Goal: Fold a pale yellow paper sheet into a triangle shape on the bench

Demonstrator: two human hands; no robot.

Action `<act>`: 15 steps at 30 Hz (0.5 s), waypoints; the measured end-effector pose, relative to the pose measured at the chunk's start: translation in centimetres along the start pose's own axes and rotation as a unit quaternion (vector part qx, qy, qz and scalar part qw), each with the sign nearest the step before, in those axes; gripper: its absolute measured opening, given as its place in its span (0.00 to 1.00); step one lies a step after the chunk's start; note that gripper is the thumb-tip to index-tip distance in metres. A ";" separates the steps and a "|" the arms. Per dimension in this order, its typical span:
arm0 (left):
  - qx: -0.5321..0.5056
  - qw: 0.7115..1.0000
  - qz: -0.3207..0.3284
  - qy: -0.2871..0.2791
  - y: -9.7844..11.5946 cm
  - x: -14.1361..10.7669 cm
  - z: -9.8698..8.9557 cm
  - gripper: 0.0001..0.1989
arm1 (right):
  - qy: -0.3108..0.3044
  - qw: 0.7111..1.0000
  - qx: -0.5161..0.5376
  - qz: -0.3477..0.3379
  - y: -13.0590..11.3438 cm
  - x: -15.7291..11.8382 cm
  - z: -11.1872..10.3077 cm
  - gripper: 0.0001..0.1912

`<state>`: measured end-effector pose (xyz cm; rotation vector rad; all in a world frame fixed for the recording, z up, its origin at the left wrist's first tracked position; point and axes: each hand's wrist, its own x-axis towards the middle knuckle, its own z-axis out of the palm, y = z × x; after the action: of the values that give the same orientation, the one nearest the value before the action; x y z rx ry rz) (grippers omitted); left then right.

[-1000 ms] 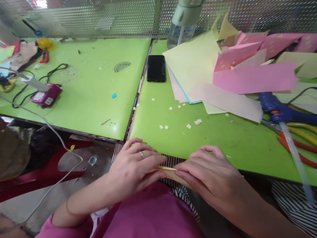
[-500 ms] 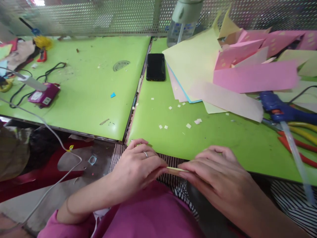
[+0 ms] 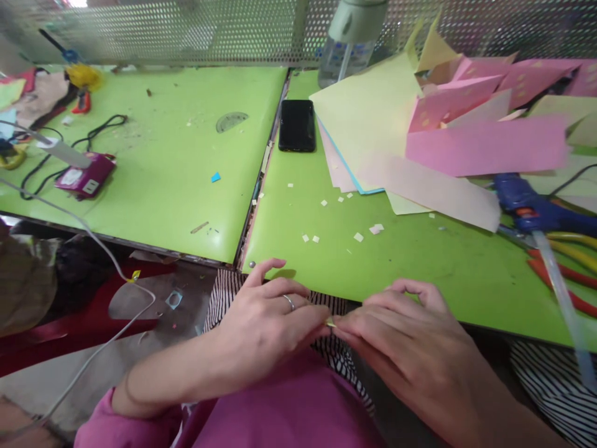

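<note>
A pale yellow strip of paper (image 3: 331, 323) is pinched between my two hands, just off the front edge of the table. Only a short bit of it shows between the fingertips; the rest is covered. My left hand (image 3: 273, 314), with a ring on one finger, grips one end between thumb and forefinger. My right hand (image 3: 405, 339) pinches the other end, its fingers curled. Beyond the hands, small cut paper bits (image 3: 358, 237) lie scattered on the green tabletop (image 3: 326, 267).
A black phone (image 3: 297, 126) lies near the seam, with a water bottle (image 3: 349, 50) behind. Large paper sheets (image 3: 368, 118) and folded pink paper (image 3: 485, 146) spread rightward. A blue glue gun (image 3: 527, 202) rests on pliers (image 3: 564, 267). A purple plug adapter (image 3: 86, 176) stands left.
My left hand has slid right toward my right hand, so less of the paper strip shows between them. Its outer finger has lifted a little. The whole view has shifted slightly.
</note>
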<state>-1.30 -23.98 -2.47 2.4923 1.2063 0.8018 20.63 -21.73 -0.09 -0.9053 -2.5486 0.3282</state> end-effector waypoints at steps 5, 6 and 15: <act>-0.002 1.000 0.011 -0.014 0.2 0.1 -0.1 0.03 | 0.000 1.000 -0.017 0.002 0.0 -0.3 -0.3 0.09; -0.006 1.000 0.009 -0.010 0.2 0.1 -0.2 0.03 | 0.001 1.000 -0.019 0.004 0.1 -0.3 -0.4 0.09; -0.033 0.999 -0.005 0.007 0.1 -0.3 -0.3 0.04 | -0.013 1.000 -0.021 0.003 0.2 -0.7 -1.1 0.14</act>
<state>-1.55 -24.31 -2.23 2.4303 1.1749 0.8441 21.71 -21.92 0.57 -0.9311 -2.5846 0.2913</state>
